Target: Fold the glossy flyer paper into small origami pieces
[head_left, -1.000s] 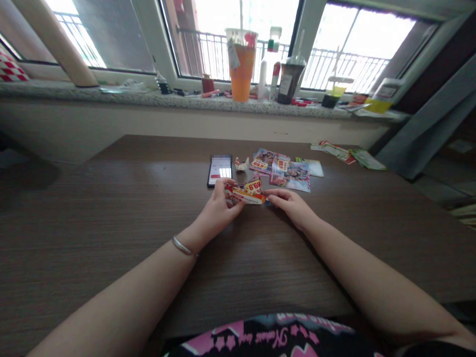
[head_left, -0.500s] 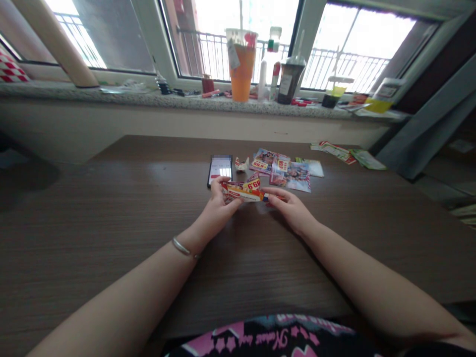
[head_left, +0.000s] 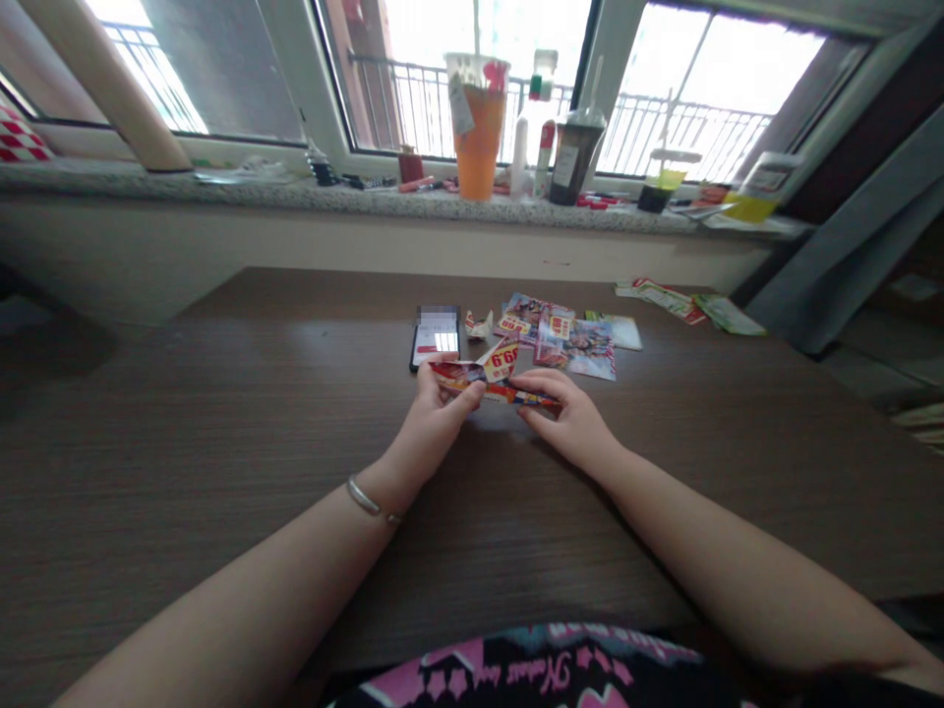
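Observation:
A folded, brightly printed paper flyer (head_left: 499, 366) with a large red price on yellow is held over the table, a pointed flap standing up from its middle. My left hand (head_left: 441, 398) grips its left part, thumb in front and fingers behind. At the other end, my right hand (head_left: 564, 411) has its fingers along the top edge and its thumb lower, with the flyer's narrow strip between them. Just behind my left hand lies a phone (head_left: 438, 336) with its screen lit. A small folded paper piece (head_left: 479, 325) stands beside the phone.
Printed flyers (head_left: 582, 346) overlap on the table (head_left: 221, 423) behind my right hand. Flat packets (head_left: 727, 315) lie farther right. The windowsill (head_left: 369, 201) carries an orange drink cup (head_left: 476, 143), a dark drink cup (head_left: 575, 157), bottles and small items.
The flyer has turned in my hands, and its pointed flap stands up higher. My left thumb has moved slightly right, and my right hand has shifted slightly left, its thumb lower.

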Demonstrator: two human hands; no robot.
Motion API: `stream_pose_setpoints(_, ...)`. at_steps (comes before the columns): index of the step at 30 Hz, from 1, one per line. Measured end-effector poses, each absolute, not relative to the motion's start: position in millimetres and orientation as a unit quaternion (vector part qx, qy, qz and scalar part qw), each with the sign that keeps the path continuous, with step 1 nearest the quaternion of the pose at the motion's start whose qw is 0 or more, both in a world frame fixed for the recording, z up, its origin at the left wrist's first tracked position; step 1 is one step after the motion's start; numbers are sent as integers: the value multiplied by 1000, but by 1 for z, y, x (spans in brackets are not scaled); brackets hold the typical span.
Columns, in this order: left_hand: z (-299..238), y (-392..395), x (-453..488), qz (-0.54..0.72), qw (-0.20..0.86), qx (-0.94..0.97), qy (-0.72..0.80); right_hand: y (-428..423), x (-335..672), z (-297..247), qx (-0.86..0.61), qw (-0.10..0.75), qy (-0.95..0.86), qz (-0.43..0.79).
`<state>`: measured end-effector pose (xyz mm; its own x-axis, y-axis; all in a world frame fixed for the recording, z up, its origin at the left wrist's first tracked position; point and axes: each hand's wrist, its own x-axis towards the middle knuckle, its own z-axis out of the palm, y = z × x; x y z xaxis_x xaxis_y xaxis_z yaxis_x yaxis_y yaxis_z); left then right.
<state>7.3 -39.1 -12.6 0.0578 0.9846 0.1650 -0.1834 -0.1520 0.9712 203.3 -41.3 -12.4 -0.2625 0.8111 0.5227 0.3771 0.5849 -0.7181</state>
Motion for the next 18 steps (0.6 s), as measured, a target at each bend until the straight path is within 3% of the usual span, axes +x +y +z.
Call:
stream_pose_setpoints(10, -8, -41, 11, 610, 538, 439, 380, -53, 200, 0, -347, 422, -816, 190)
stream_pose_setpoints(18, -6, -41, 13, 608, 540, 436, 386, -48, 200, -8, -366, 452, -777, 241)
